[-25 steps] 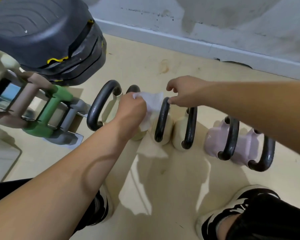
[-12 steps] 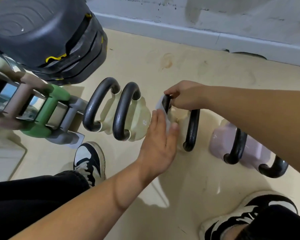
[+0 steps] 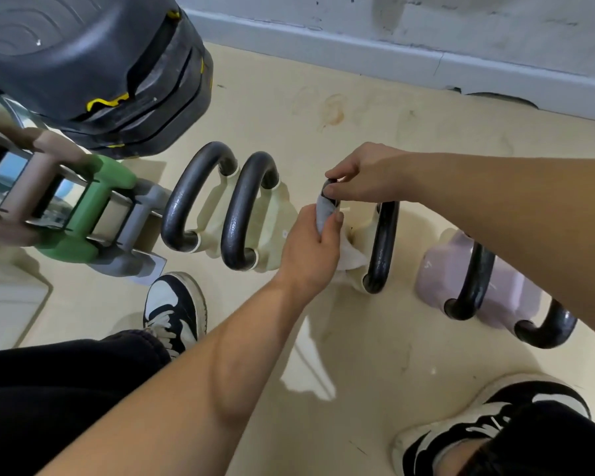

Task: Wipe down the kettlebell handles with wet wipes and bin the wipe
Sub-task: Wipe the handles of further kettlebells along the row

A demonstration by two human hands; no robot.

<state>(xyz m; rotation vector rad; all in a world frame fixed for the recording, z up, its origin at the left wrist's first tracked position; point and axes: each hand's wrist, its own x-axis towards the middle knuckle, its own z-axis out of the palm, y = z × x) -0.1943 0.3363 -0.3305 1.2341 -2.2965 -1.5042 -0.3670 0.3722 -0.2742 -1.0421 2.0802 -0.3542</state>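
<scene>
Head view: wraps limp wet wipe (image 3: 324, 210) round cream kettlebell handle (image 3: 330, 184) with left hand (image 3: 311, 250), pinches handle top with right hand (image 3: 368, 175), just beside lilac kettlebell (image 3: 440, 269); probably heavy, rigid, slick, so best gripped mid-bar.

Left hand (image 3: 315, 249), centre frame, grips a white wet wipe (image 3: 324, 211). Right hand (image 3: 366, 173), just above, pinches a black kettlebell handle (image 3: 328, 183).

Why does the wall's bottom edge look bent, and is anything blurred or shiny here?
Head view: the wide-angle lens bows the skirting board and stretches the edges; the dumbbells at the left edge look smeared; small glints sit on the black kettlebell handles; soft arm shadows darken the floor below the left hand.
</scene>
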